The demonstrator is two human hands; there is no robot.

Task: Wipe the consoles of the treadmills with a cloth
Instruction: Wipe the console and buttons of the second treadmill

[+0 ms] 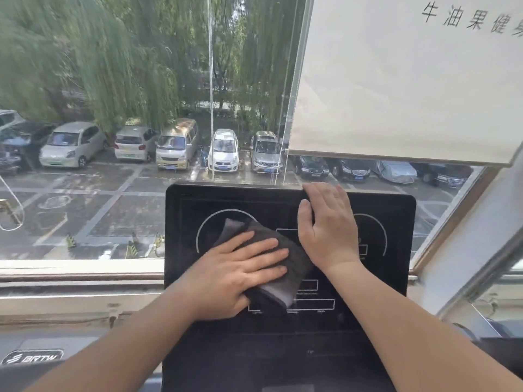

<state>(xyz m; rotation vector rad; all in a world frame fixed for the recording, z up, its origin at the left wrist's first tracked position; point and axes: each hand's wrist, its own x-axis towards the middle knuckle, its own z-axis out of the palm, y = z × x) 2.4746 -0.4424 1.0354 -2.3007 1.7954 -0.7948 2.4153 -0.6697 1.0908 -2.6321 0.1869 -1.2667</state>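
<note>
A black treadmill console (198, 199) with white circles and boxes printed on its glossy panel fills the lower middle of the head view. A folded dark grey cloth (294, 258) lies flat on the panel's centre. My left hand (240, 273) presses on the cloth with straight, spread fingers. My right hand (325, 224) rests higher on the console, fingers hooked over its top edge and thumb on the front face.
A big window (113, 137) stands right behind the console, with a sill (70, 270) below it and parked cars outside. A pale roller blind (410, 80) hangs at upper right with cords (210, 80) beside it. Another machine's dark part (31, 359) shows at lower left.
</note>
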